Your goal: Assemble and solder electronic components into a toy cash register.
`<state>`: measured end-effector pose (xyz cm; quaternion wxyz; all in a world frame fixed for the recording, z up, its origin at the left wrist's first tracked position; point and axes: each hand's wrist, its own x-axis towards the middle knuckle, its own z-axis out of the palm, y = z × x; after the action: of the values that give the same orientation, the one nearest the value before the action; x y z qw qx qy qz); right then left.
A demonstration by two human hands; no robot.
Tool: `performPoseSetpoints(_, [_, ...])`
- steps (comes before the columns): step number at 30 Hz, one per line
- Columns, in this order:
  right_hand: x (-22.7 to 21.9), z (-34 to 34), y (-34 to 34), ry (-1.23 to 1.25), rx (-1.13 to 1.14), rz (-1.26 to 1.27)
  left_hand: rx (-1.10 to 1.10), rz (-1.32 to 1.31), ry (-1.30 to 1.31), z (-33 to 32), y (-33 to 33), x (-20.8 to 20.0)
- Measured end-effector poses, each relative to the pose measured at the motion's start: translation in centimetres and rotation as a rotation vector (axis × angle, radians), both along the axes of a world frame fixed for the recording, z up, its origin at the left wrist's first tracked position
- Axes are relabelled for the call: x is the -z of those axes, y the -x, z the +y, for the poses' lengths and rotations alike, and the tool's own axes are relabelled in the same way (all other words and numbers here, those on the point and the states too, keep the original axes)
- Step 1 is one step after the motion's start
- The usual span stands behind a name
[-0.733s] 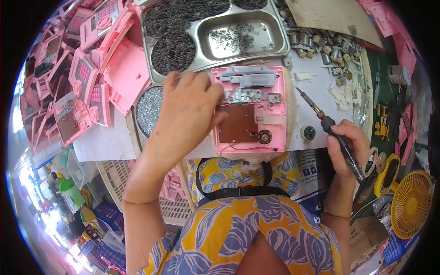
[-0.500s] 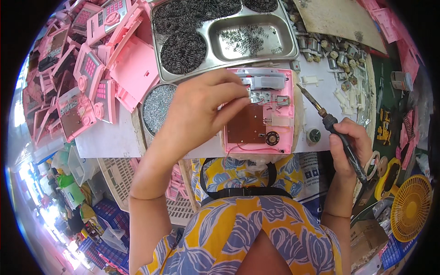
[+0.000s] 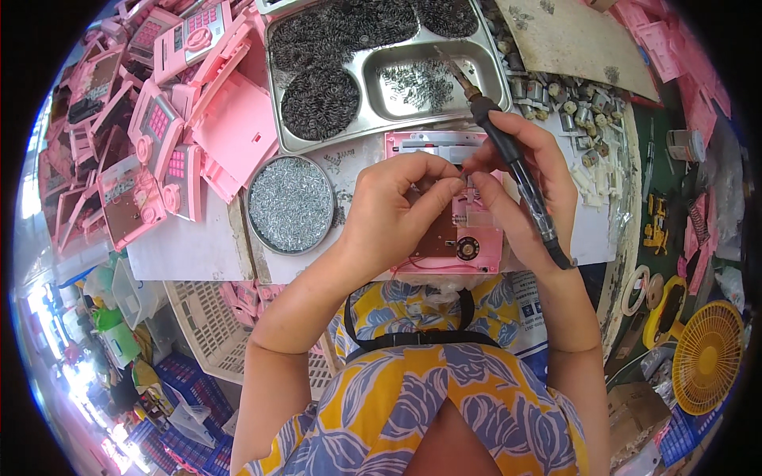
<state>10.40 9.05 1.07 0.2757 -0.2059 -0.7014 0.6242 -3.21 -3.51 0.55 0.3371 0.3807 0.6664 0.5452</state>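
Observation:
Straight ahead of me lies an open pink plastic housing (image 3: 490,252), with a brown circuit board (image 3: 435,239) and a small black round part (image 3: 467,249) inside. My left hand (image 3: 390,208) reaches over it, thumb and forefinger pinched together; whatever is between them is too small to make out. My right hand (image 3: 548,182) holds a soldering iron (image 3: 516,159) across its palm, the tip pointing up and left over the metal tray. Its thumb and forefinger also come together beside the left fingertips. Both hands cover the middle of the housing.
Behind the housing stands a metal compartment tray (image 3: 381,119) of small dark springs. A round dish of small silvery screws (image 3: 291,204) sits to the left. Pink housings (image 3: 155,131) pile up farther left. Small motors (image 3: 583,111) and white plastic parts (image 3: 595,184) lie to the right.
My right hand has brought the soldering iron up and left from the side to above the housing. My left hand has moved slightly down and right, and the two hands' fingertips now meet.

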Motion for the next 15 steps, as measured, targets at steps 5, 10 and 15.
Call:
performPoseSetpoints(5, [-0.2,-0.2,0.7,-0.017,-0.002,0.037,0.031,-0.085,0.062,-0.2,0.2,-0.3])
performPoseSetpoints(10, [0.8,-0.7,0.6,-0.040,0.051,0.059,0.013,-0.258,0.098,-0.3,0.6,0.1])
performPoseSetpoints(15, [0.9,-0.3,-0.9,-0.170,0.064,0.053,-0.012,-0.194,0.114,0.3,1.3,0.1])
